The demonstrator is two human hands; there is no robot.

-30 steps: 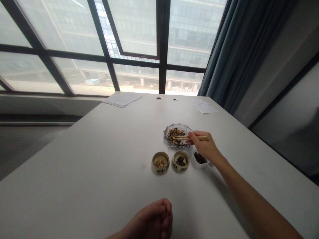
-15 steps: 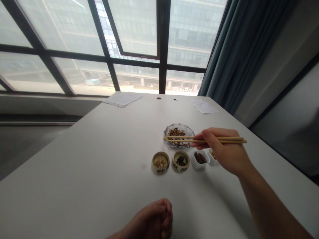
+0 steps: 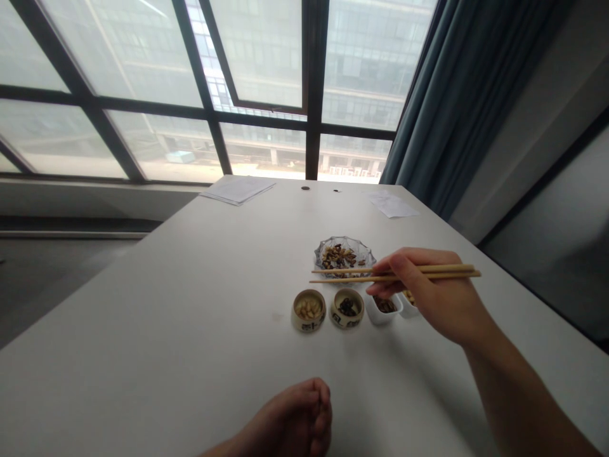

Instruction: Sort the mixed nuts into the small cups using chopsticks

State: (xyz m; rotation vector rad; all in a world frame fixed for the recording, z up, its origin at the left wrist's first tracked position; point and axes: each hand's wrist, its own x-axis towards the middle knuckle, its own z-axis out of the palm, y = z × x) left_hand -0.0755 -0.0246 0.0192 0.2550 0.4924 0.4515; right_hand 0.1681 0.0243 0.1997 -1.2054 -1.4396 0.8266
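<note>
My right hand (image 3: 428,297) is shut on a pair of wooden chopsticks (image 3: 342,274), which lie level above the near edge of a cut-glass dish (image 3: 345,240) of mixed brown nuts and seeds. Nothing shows between their tips. The hand hangs over a small white dish of dark food (image 3: 384,314) and partly hides a second white dish with pale pieces (image 3: 409,306). Two small ceramic bowls stand side by side, one of pale nuts (image 3: 308,311), one of dark food (image 3: 347,309). My left hand (image 3: 290,420) rests curled at the table's near edge, touching nothing else.
The white table (image 3: 166,317) runs toward a large dark-framed window (image 3: 314,76). Papers lie at its far left (image 3: 239,189) and far right (image 3: 391,205). A blue-grey curtain (image 3: 457,95) hangs at the right. The table's right edge lies close beyond my right hand.
Since a second ago, my right hand has moved right and toward me, with the chopsticks lifted from the glass dish. My left hand has not moved visibly.
</note>
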